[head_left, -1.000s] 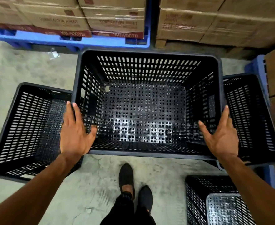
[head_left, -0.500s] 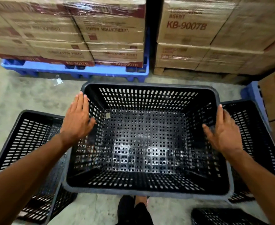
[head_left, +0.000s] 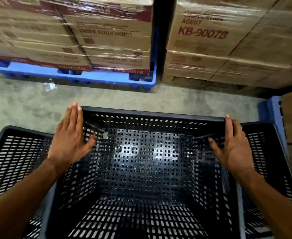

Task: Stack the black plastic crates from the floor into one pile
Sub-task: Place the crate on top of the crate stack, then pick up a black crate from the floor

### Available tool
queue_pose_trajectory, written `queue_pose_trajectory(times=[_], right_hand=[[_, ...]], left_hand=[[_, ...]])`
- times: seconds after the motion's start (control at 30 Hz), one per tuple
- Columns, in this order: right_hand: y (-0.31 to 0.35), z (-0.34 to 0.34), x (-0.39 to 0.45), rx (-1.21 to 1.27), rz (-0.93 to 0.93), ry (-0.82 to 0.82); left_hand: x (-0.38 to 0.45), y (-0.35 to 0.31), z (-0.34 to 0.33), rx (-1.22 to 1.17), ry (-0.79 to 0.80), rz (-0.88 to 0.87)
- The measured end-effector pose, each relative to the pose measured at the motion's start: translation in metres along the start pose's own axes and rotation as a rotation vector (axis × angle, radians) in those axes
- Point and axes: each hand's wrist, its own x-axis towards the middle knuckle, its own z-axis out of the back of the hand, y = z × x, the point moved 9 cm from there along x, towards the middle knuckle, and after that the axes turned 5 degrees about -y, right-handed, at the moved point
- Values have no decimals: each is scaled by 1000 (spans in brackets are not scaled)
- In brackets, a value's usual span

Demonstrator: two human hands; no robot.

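Observation:
A large black slotted crate (head_left: pixel 152 115) fills the middle of the view, raised close to me and tilted with its far rim lower. My left hand (head_left: pixel 69 140) presses flat on its left wall, fingers outside and thumb hooked inside. On the right wall my right hand (head_left: pixel 233 145) holds the same way. A second black crate (head_left: pixel 15 152) lies on the floor at the left, partly under the held one. A third black crate (head_left: pixel 262 144) sits at the right, mostly hidden behind my right hand and the held crate.
Wrapped cardboard cartons (head_left: pixel 110 35) stand on a blue pallet (head_left: pixel 107 77) straight ahead, with more cartons (head_left: pixel 210 40) beside them at the right. Another blue pallet corner (head_left: pixel 272 111) and a carton are at the far right. A scrap of clear plastic (head_left: pixel 50 85) lies on the concrete floor.
Both hands slid forward along the crate's side walls, and the crate has come up toward me. The view has tipped upward, so my feet and the near right crate are out of sight.

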Motion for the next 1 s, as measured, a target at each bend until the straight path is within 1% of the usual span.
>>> queue_pose_trajectory(times=[0.17,0.27,0.47,0.5,0.57,0.63,0.73,0.77,0.83,0.93,1.0], right_hand=[[1,0,2,-20,-1,5],[0,-2,2,-48,-13,8],[-1,3,-6,-129,-9,-24],[-1,9,-10,-121,-18,-52],[-5,22,-27,-50,-77,-105],[-9,34,-60,-2,-128,-127],[-25,50,-126,40,-196,-146],[-31,52,-145,62,-220,-155],[-72,65,-200,77,-339,-193],[-125,63,-277,89,-484,-187],[-183,60,-358,96,-657,-175]], left_hand=[[-1,2,-3,10,27,12],[-2,1,-3,2,17,10],[0,-6,9,53,-69,-11],[-2,-11,14,60,-105,-29],[-9,-33,22,42,-113,-75],[-26,-71,33,12,-97,-150],[-65,-149,53,-71,-116,-320],[-77,-173,56,-101,-101,-375],[-111,-248,67,-134,-66,-560],[-160,-339,74,-146,-46,-786],[-213,-418,70,-150,-13,-967]])
